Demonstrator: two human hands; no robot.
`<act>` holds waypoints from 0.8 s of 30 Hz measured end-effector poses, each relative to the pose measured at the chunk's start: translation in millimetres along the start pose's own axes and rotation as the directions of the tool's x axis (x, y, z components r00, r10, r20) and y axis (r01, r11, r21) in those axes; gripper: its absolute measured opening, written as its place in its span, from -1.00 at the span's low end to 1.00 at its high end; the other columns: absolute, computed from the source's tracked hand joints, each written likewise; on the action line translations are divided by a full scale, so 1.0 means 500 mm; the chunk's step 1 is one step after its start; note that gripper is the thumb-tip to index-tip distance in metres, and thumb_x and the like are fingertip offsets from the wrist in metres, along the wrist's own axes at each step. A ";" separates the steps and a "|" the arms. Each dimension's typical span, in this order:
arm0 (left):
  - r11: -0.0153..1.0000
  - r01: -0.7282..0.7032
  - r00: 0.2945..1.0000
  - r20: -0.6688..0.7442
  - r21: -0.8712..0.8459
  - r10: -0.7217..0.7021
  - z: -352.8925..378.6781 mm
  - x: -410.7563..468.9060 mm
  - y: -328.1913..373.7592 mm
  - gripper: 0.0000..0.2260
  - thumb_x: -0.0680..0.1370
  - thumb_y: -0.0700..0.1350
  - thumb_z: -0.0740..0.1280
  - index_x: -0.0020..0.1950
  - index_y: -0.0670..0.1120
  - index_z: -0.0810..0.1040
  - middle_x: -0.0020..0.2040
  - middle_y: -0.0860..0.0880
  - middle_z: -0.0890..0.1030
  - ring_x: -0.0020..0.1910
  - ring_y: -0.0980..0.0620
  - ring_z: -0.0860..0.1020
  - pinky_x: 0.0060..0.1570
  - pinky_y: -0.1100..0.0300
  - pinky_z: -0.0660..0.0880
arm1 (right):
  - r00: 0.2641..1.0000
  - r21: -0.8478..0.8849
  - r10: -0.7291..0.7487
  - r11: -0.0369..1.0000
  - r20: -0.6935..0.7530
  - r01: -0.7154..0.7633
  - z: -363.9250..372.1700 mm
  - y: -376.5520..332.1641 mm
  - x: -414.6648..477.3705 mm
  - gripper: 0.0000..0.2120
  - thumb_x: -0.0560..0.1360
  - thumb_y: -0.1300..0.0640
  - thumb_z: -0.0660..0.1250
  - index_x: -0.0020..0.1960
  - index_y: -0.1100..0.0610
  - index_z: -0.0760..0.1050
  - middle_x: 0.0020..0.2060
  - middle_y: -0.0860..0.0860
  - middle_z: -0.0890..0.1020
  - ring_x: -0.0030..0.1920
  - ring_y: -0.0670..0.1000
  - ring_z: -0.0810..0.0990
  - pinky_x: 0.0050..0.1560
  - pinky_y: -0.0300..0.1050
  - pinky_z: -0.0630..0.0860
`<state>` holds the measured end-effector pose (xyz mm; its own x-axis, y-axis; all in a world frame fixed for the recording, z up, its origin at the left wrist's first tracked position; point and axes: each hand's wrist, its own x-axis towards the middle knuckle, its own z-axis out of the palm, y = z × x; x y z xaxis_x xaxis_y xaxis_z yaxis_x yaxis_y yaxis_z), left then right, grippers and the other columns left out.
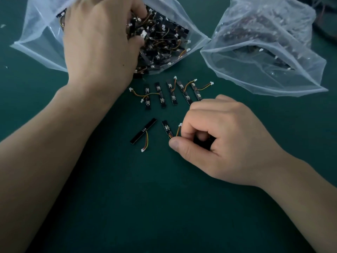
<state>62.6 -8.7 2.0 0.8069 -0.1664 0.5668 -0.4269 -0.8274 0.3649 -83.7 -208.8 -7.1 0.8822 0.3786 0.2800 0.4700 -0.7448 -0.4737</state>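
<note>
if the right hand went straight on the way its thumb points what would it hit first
Most likely the loose black strip lying on the green mat, left of the pinched strip in the right hand. Only bare mat shows between them, though height is hard to judge.

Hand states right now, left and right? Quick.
Left hand: closed, gripping loose strips inside the bag.
Right hand: closed, pinching one wired strip.
</note>
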 end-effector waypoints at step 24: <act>0.996 0.050 0.948 0.316 -0.069 -0.026 -0.006 -0.005 -0.023 -0.65 0.65 0.02 0.31 0.44 0.09 0.57 0.39 0.06 0.61 0.39 -0.10 0.55 0.48 -0.20 0.39 | 0.999 0.014 0.044 0.999 0.010 -0.044 -0.001 -0.002 0.000 -0.71 0.55 -0.02 0.45 -0.28 0.06 0.49 -0.37 -0.10 0.49 -0.30 -0.03 0.47 -0.12 0.05 0.41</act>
<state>64.3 2.9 -1.2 0.9054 -0.3059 0.2946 -0.4130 -0.7956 0.4432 -84.0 -208.4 -6.3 0.9024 0.3505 0.2507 0.4306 -0.7530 -0.4976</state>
